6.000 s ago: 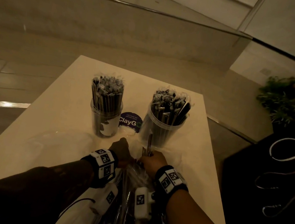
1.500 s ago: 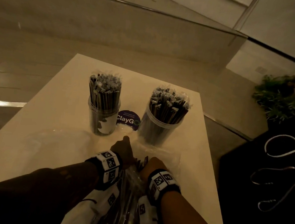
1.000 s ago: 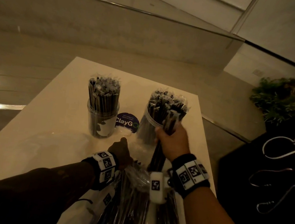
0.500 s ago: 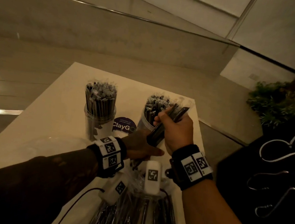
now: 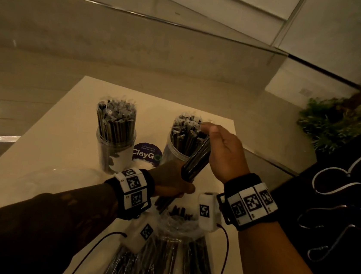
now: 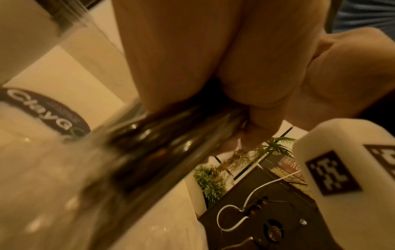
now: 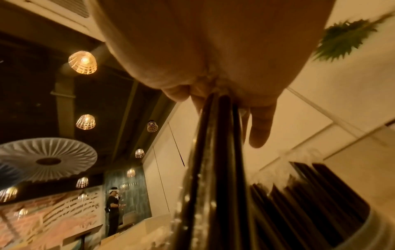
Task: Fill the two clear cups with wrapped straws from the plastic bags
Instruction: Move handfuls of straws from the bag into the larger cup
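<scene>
Dim, amber light. White table point(image 5: 46, 144); round purple sticker point(image 5: 147, 155) reading "ClayG…" taken as landmark.

Left cup point(image 5: 115, 152) stands just left of the sticker, packed upright with dark wrapped straws. Right cup point(image 5: 173, 156) stands just right of the sticker, also crowded with straws, tops in clear wrap.

Right hand point(image 5: 222, 155), up and right of the sticker, curled round the upper end of a bundle of straws point(image 5: 196, 159). Bundle slants from the rim of the right cup down toward the person. Right wrist view: fingers closed on the dark straws, one finger point(image 7: 261, 125) sticking out straight past them; the right cup's contents lie just beside.

Left hand point(image 5: 170, 180), nearer the person than the sticker, wrapped round the lower end of the same bundle; left wrist view confirms fingers point(image 6: 262, 94) clenched on it.

Plastic bag point(image 5: 169, 248), open mouth up, lies nearest the person, more dark straws inside. A plant point(image 5: 325, 121) sits far right of the sticker, off the table.
</scene>
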Tool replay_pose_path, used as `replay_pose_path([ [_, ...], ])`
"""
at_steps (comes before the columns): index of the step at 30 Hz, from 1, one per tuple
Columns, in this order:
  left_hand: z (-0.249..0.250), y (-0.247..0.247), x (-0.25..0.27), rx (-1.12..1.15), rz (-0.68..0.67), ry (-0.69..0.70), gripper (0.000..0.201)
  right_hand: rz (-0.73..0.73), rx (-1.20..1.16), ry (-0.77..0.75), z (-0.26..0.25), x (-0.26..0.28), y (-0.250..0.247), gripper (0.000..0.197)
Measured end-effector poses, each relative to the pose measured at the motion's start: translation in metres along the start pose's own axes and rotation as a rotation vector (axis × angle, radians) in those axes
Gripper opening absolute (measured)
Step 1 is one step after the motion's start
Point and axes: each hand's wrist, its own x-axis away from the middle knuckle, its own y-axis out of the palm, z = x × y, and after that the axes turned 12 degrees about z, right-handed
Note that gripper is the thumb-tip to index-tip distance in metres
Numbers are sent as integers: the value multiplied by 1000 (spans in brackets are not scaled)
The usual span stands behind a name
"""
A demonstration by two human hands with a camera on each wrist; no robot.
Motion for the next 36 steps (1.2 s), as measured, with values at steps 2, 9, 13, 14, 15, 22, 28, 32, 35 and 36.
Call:
replay_pose_path([
  [2, -2, 2, -1, 0, 7, 19, 19, 72, -76, 40, 4, 3, 0, 38],
  [9, 1, 8, -12, -191, 115, 329, 58, 154, -405, 502, 6, 35, 26, 10],
  [13, -8, -10, -11, -349, 411, 492, 63, 380, -428, 344, -10, 3, 7, 21],
  [14, -12, -14, -12, -413, 455, 493, 62, 412, -431, 303, -15, -7, 1, 20],
  [15, -14, -17, -13, -465, 471, 466, 60, 429, -434, 275, -19, -15, -2, 17],
  [22, -8, -14, -25, -451, 474, 280, 18, 559, -374, 313, -25, -51, 22, 22],
  [28, -7, -10, -35, -382, 550, 248, 12, 419, -190, 393, 9, -30, 67, 36],
  [32, -7, -8, -40, -425, 568, 317, 29, 260, -51, 445, 25, -9, 80, 56],
  [35, -9, -9, -39, -417, 583, 360, 31, 196, -17, 397, 20, -8, 68, 58],
  [36, -9, -9, -39, -425, 579, 370, 30, 186, 32, 334, 13, -9, 61, 54],
])
